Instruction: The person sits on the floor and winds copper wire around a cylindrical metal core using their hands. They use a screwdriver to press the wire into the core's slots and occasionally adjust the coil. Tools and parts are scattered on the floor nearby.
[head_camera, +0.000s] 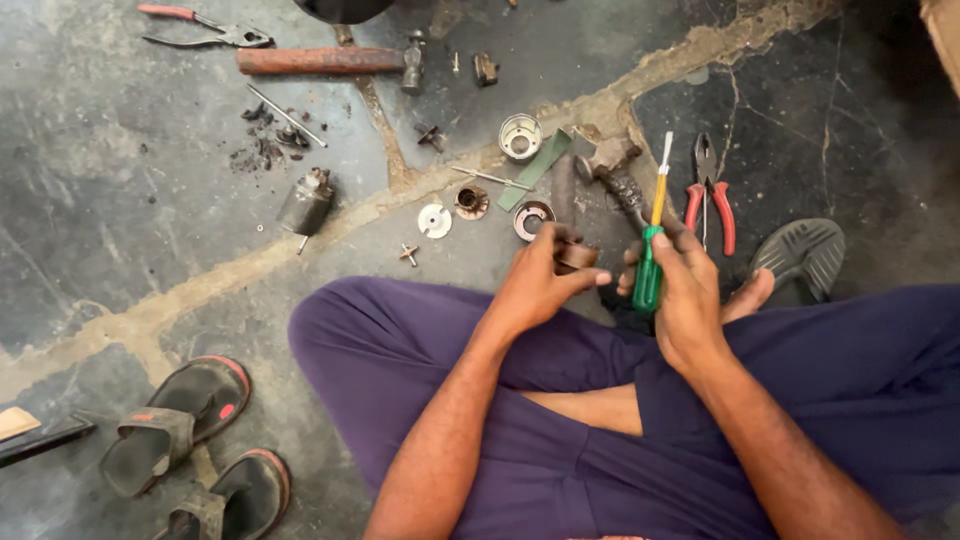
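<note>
Our left hand (535, 285) pinches a small brown metal ring (577, 257) between thumb and fingertips, held just above our lap. Our right hand (690, 295) is wrapped tight around a green-handled screwdriver (650, 262), its yellow shaft pointing up and away from us; the ring and the screwdriver sit close together, though we cannot tell whether they touch. Just beyond the fingers, on the cracked stone floor (120, 220): a dark shaft piece (622, 185), a round ring part (531, 218), a rusty cup (471, 202), a thin silver disc (434, 220), a shiny metal cap (520, 136) and a green strip (538, 168). Red-handled pliers (710, 195) lie to the right. Farther out: a small motor body (306, 202), a hammer (330, 62), a second pair of pliers (205, 28). Judging by the many loose parts, the dismantling looks well advanced; nothing appears reassembled.
</note>
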